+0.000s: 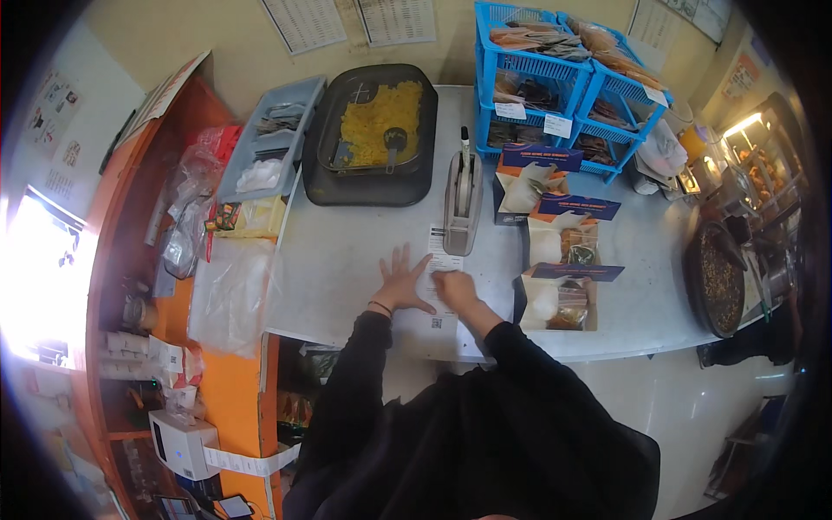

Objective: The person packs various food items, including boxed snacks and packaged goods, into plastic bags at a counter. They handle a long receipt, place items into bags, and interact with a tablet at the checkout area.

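Observation:
A long printed paper receipt [444, 261] lies on the pale metal-topped table, with one end beside a grey tape dispenser [463, 208]. My left hand [402, 286] is spread flat, palm down, at the receipt's left edge. On the receipt's right side rests my right hand [456, 290], its fingers curled down; whether they pinch the paper cannot be seen. A capped marker [465, 142] stands upright at the back of the dispenser. To the right, several open cardboard meal boxes [590, 312] with purple lids hold white rice-like portions and packed food in clear bags.
Behind the dispenser is a black tray [318, 185] of yellow rice with a scoop. Blue plastic racks [533, 65] with packets stand at the back right. A dark stone mortar [694, 286] sits far right. Plastic bags [231, 292] and a label printer [185, 442] are at left.

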Action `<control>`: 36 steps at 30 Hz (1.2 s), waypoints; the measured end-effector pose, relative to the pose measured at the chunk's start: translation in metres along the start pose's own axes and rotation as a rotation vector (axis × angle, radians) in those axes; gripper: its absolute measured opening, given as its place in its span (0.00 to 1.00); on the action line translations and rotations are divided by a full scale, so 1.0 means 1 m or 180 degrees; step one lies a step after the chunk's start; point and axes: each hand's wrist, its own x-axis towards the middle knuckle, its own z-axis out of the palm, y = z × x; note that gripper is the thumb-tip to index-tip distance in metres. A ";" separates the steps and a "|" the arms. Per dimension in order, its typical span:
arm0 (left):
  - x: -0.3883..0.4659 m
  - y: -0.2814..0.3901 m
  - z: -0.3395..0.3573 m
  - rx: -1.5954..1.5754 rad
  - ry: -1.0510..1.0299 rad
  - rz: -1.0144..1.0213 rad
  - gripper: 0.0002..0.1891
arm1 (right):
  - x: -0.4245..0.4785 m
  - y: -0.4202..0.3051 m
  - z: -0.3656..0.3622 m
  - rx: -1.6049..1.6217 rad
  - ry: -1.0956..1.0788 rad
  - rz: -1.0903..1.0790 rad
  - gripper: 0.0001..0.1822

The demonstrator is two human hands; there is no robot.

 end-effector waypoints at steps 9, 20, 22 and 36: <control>0.001 0.003 -0.013 0.0234 -0.0456 -0.0036 0.68 | -0.034 -0.008 -0.020 0.0409 -0.0602 -0.0351 0.09; -0.026 0.064 -0.019 -0.2121 0.0663 0.0922 0.50 | -0.139 0.090 -0.188 0.0095 0.3209 -0.0070 0.21; -0.017 0.142 0.007 -0.2250 0.1745 0.1126 0.44 | -0.139 0.098 -0.193 0.0145 0.3279 0.0581 0.30; 0.043 0.239 0.025 -0.2555 0.3001 0.0427 0.30 | -0.139 0.138 -0.214 0.2015 0.2274 0.0858 0.34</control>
